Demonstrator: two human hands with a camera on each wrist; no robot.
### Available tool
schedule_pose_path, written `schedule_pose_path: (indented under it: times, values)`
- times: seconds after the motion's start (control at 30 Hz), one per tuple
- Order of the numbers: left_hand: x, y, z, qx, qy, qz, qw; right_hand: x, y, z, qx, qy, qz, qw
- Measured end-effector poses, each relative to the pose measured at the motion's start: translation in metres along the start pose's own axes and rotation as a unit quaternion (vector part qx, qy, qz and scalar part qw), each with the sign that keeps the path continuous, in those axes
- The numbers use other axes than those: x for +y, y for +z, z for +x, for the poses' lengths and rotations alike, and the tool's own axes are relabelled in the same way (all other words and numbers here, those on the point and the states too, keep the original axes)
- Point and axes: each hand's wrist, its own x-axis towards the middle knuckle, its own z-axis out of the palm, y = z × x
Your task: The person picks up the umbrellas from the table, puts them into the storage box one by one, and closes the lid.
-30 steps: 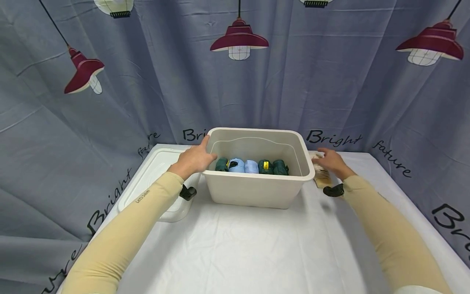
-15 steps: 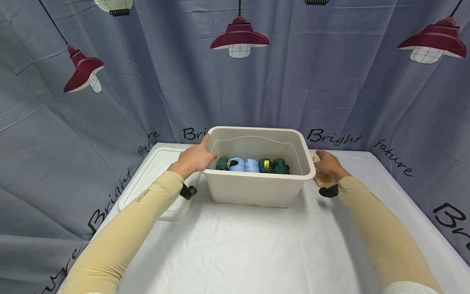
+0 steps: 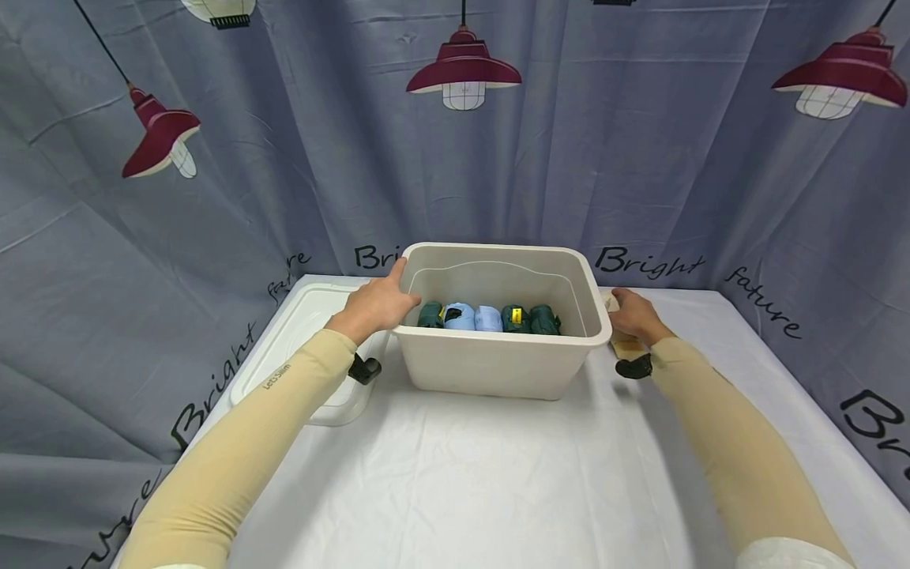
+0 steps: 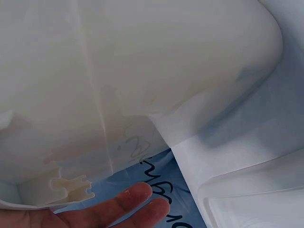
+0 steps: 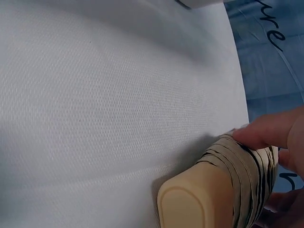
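A light beige plastic storage bin (image 3: 490, 367) stands toward the back of the table. My left hand (image 3: 377, 304) holds its left rim, thumb over the inside and fingers outside; in the left wrist view two straight fingers (image 4: 135, 199) show below the rim. Beside the bin's right wall, my right hand (image 3: 633, 316) grips a tan block with flat tan bands wound around it (image 5: 242, 166). Its rounded end (image 5: 183, 209) shows; the thumb lies on the bands, and other fingers reach behind. Dark green and light blue rolled bundles (image 3: 458, 316) lie in a row inside the bin.
A white lid (image 3: 298, 324) lies flat on the table to the left, partly behind my left forearm. The white cloth (image 3: 483, 474) covers the table. A grey-blue curtain (image 3: 355, 174) printed with lamps hangs close behind and around it.
My right hand has moved slightly left and closed around the tan banded block beside the bin. The left hand stays on the rim, and the view shifts slightly.
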Motion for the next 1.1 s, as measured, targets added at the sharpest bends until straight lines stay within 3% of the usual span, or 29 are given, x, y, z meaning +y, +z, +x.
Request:
schedule_pose_path:
  times: [1.1]
  values:
    - [0.0, 0.001, 0.001, -0.001, -0.002, 0.003, 1.0, -0.005, -0.011, -0.002, 0.017, 0.001, -0.047, 0.999]
